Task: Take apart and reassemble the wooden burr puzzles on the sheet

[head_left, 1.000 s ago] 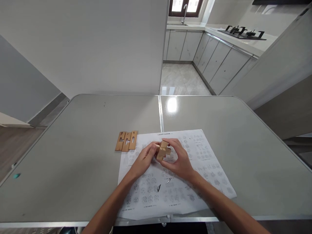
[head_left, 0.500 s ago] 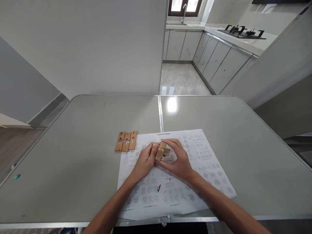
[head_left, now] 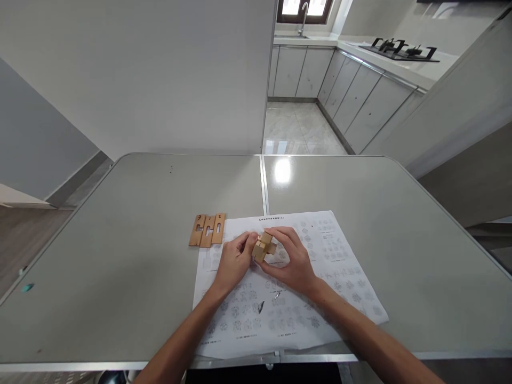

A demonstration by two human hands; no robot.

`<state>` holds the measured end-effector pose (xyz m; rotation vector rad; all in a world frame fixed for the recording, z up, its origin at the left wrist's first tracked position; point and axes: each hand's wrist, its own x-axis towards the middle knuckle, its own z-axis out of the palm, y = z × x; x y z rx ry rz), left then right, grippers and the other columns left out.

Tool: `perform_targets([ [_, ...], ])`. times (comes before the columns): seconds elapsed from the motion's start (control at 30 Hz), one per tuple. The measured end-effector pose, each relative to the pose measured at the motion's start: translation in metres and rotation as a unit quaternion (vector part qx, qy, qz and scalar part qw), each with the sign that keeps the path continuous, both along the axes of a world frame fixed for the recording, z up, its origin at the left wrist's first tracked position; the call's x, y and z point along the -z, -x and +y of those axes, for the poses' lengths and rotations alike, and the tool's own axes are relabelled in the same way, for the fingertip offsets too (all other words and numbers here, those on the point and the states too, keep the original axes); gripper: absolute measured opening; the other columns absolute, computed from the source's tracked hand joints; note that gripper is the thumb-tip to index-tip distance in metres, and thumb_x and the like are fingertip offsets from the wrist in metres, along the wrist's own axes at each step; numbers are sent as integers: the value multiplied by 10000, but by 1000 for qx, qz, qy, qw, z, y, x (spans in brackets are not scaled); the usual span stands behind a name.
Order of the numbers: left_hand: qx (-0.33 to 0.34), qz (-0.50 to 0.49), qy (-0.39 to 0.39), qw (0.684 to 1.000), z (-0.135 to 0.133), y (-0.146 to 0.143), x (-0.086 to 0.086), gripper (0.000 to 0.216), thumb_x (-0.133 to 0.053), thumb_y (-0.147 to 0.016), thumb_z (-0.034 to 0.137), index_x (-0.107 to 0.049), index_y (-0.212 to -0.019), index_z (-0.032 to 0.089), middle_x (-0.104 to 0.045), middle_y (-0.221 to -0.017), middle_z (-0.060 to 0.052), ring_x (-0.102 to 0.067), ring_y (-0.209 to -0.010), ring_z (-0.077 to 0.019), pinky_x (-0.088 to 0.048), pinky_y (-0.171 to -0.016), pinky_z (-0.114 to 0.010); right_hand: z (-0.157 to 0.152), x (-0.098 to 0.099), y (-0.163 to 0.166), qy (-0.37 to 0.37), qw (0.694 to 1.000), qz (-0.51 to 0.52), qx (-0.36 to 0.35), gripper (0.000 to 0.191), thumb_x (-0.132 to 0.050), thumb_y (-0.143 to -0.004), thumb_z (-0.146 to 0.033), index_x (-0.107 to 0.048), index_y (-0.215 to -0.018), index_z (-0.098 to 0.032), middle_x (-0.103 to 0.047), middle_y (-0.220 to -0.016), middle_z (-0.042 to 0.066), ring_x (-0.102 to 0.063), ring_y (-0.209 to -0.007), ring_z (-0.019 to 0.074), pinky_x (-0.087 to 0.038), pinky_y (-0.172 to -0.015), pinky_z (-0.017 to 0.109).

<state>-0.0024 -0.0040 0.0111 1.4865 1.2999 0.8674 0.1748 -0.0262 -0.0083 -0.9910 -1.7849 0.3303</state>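
A small wooden interlocking puzzle (head_left: 263, 247), a cross of light-brown bars, is held just above a printed instruction sheet (head_left: 320, 277). My left hand (head_left: 233, 263) pinches its left side with thumb and fingertips. My right hand (head_left: 291, 260) curls round its right and far side. Both hands are closed on it. Three flat notched wooden pieces (head_left: 207, 230) with handwritten numbers lie side by side on the table, left of the sheet's top corner and apart from my hands.
The grey folding table (head_left: 120, 277) has a centre seam (head_left: 263, 184) running away from me. A small teal object (head_left: 27, 288) lies near the left edge. A white wall stands behind the table; a kitchen with cabinets and a hob (head_left: 400, 50) opens at the far right.
The puzzle and both hands have shifted slightly left and a little lower. My left fingers have closed more tightly on the puzzle. The three flat pieces have not moved.
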Motion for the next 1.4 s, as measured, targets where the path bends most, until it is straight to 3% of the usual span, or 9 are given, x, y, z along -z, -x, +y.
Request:
perform_targets([
  [0.13, -33, -27, -5, 999, 3, 1, 1, 547, -478, -1025, 656, -709, -850, 193, -670, -752, -17, -595, -708, -187, -444, -664, -290, 0, -1, -2, 18, 1000, 17, 3, 677, -779, -840, -164, -539, -1460, -291, -669, -1245, 107, -661, -1149, 314, -610, -948, 508],
  [0.4, -112, -125, 9, 986, 12, 9, 12, 583, -436, -1063, 660, -737, -1142, 167, -761, -807, -66, -665, -782, -213, -492, -773, -320, 3, 4, -6, 88, 995, 17, 45, 597, -791, -875, -276, -535, -1415, -273, -619, -1291, 126, -616, -1225, 333, -574, -1022, 548],
  [0.53, -100, -129, 6, 987, 12, 10, 12, 568, -442, -1072, 643, -704, -1249, 171, -769, -858, -61, -656, -784, -195, -502, -796, -317, 5, 13, -4, 149, 986, -46, 56, 559, -837, -866, -327, -574, -1357, -276, -544, -1395, 153, -534, -1329, 369, -540, -1073, 590],
  [0.7, -78, -86, -2, 993, 8, 7, 7, 556, -460, -1064, 644, -708, -1239, 178, -762, -919, -63, -674, -809, -195, -539, -830, -319, 5, 17, -2, 146, 983, -100, 57, 564, -860, -848, -362, -600, -1342, -282, -539, -1419, 157, -485, -1362, 405, -491, -1108, 661],
  [0.83, -42, -78, -12, 996, 5, 3, 3, 502, -474, -1069, 606, -705, -1227, 189, -761, -1091, -77, -690, -957, -210, -549, -859, -308, 5, 13, -3, 152, 984, -80, 40, 636, -845, -873, -376, -561, -1433, -275, -558, -1419, 155, -489, -1368, 389, -480, -1132, 637],
  [0.9, -29, -73, -16, 997, 5, 2, 1, 484, -472, -1074, 589, -701, -1226, 191, -756, -1118, -76, -692, -990, -216, -550, -864, -309, 5, 10, -5, 156, 987, -35, 22, 581, -783, -932, -358, -547, -1456, -273, -570, -1419, 147, -517, -1360, 354, -497, -1133, 585],
  [1.13, 25, -58, 14, 998, 1, 4, -4, 489, -451, -1071, 590, -674, -1267, 201, -738, -1091, -74, -676, -970, -219, -555, -845, -325, 4, 5, -6, 152, 987, 53, -5, 178, -582, -1068, -334, -656, -1200, -240, -734, -1087, 82, -697, -1008, 250, -579, -904, 413],
  [1.3, 95, -112, 38, 988, -2, 6, -6, 589, -781, -888, 515, -591, -1378, 250, -711, -1249, -98, -696, -1081, -250, -568, -922, -356, 2, 1, -7, 204, 974, 97, -9, 224, -575, -1072, -419, -670, -1130, -225, -728, -942, 50, -685, -850, 218, -572, -800, 365],
  [1.4, 80, -93, 25, 992, -2, 7, -4, 624, -859, -824, 449, -600, -1360, 263, -720, -1225, -100, -693, -1100, -260, -562, -927, -372, 3, -2, -9, 253, 954, 150, -54, 269, -561, -1073, -476, -666, -1116, -232, -717, -899, 39, -677, -802, 210, -574, -762, 357],
])
